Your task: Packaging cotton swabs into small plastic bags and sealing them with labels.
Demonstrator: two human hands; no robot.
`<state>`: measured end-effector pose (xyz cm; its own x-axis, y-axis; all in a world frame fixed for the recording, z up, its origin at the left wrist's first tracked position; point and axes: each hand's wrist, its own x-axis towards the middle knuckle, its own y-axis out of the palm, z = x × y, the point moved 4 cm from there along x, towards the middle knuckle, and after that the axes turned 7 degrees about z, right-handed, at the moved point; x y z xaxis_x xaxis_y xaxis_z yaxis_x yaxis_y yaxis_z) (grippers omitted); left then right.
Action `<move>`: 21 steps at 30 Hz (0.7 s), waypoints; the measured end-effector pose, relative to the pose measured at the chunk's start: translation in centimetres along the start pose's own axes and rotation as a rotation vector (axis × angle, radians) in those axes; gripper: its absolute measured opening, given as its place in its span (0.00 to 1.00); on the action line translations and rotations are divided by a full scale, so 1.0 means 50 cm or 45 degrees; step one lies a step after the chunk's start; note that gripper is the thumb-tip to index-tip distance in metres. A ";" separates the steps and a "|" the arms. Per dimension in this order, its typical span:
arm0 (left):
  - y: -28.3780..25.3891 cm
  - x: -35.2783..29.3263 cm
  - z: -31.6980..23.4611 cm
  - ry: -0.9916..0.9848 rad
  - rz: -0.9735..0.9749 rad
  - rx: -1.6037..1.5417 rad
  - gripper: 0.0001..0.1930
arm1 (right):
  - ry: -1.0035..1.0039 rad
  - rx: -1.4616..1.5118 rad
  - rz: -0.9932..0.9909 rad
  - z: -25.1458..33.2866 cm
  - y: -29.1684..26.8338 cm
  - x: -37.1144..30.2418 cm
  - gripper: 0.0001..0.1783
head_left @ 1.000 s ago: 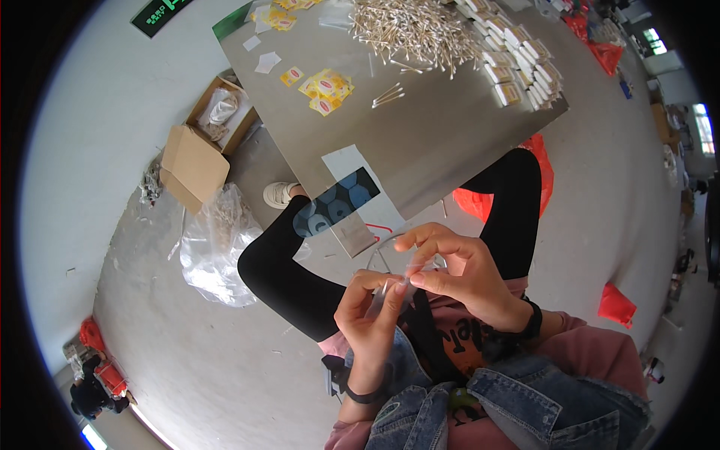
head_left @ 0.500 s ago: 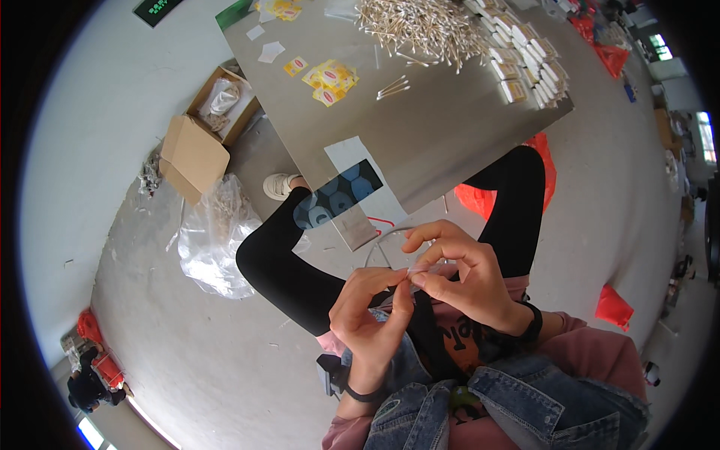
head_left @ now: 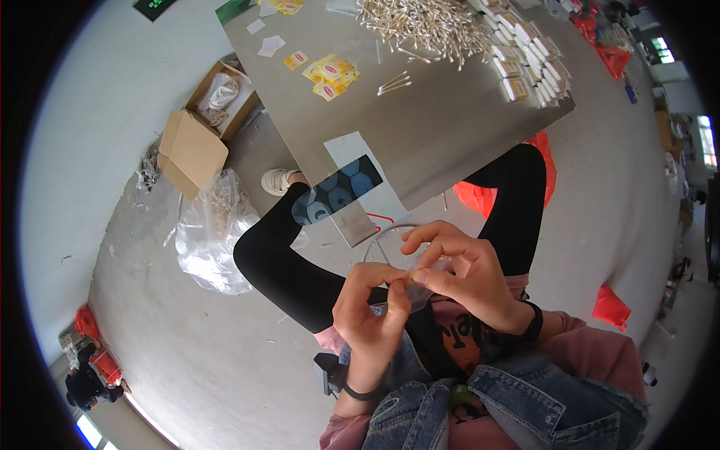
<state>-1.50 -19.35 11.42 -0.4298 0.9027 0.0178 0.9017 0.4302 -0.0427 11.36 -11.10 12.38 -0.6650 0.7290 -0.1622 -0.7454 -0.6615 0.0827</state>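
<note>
Over my lap, my left hand (head_left: 369, 309) and my right hand (head_left: 480, 283) meet with thumbs and fingertips pinched together. Between them is a thin, clear plastic bag (head_left: 422, 298), whose film shows below the fingertips and behind the right fingers. Its opening and any contents cannot be made out. Beyond my hands, the metal table (head_left: 442, 142) carries a big heap of cotton swabs (head_left: 427, 30), and several loose swabs (head_left: 394, 83) lie in front of it. Small white-and-tan packs (head_left: 529, 64) are stacked at the table's right. Yellow printed packets (head_left: 331, 76) form a small pile to the left.
A dark patterned strip (head_left: 339, 193) and a white sheet (head_left: 386, 202) lie at the table's near corner. On the floor at left are an open cardboard box (head_left: 193, 154) and a clear plastic sack (head_left: 214, 240). Red bags (head_left: 611, 307) lie to the right.
More of the clear plastic film now shows, spread between and behind my fingers. My left fingertips have curled slightly downward; the right hand has hardly moved.
</note>
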 end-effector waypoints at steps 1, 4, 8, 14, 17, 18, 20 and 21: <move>0.000 -0.002 0.004 -0.071 -0.016 -0.135 0.04 | 0.063 0.104 0.007 -0.003 -0.001 0.001 0.02; -0.002 -0.004 0.011 -0.010 0.107 -0.129 0.03 | 0.110 0.169 -0.006 0.000 -0.005 0.002 0.03; -0.006 -0.008 0.013 -0.064 0.027 -0.185 0.04 | 0.115 0.187 0.002 -0.002 -0.007 0.001 0.03; -0.050 0.018 0.028 0.109 -0.104 0.180 0.15 | -0.008 -0.184 -0.049 -0.002 -0.013 0.008 0.04; -0.045 0.009 0.048 -0.200 0.064 -0.012 0.26 | -0.105 -0.268 -0.005 -0.029 -0.010 0.014 0.07; -0.043 -0.001 0.071 -0.394 0.275 -0.068 0.30 | -0.108 -0.260 0.001 -0.037 -0.010 0.016 0.07; -0.055 0.001 0.081 -0.420 0.289 0.019 0.36 | 0.038 -0.220 0.135 -0.063 0.001 0.023 0.09; -0.057 0.014 0.061 -0.172 0.282 0.484 0.38 | 0.038 -0.214 0.136 -0.070 0.008 0.028 0.09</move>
<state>-4.52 -19.93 8.51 -0.2534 0.9536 -0.1627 0.9024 0.1725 -0.3948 10.30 -10.97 8.76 -0.7365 0.6489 -0.1908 -0.6504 -0.7569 -0.0636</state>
